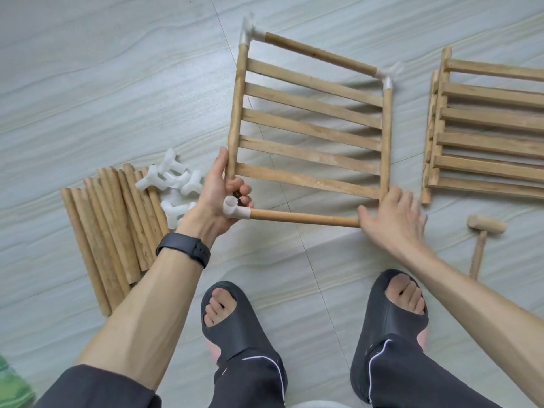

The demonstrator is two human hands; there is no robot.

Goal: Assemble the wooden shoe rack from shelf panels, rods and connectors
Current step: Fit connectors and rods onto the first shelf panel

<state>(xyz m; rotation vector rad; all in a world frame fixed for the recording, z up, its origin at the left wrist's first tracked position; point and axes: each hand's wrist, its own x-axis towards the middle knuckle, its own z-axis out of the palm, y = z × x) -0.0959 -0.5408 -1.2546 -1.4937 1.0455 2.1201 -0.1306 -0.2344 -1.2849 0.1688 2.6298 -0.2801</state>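
Observation:
A slatted wooden shelf panel [312,128] is held up over the floor, with a rod [321,53] and two white connectors [248,32] [388,73] fitted along its far end. My left hand [216,195] grips the panel's near left corner together with a white connector [234,209] that carries a second rod [303,218]. My right hand [393,219] closes over that rod's free end and the panel's near right corner; what is under the palm is hidden.
A bundle of loose rods [109,228] lies on the floor at left with several spare white connectors [173,181] beside it. More shelf panels [485,131] are stacked at right. A small wooden mallet [482,240] lies near my right foot.

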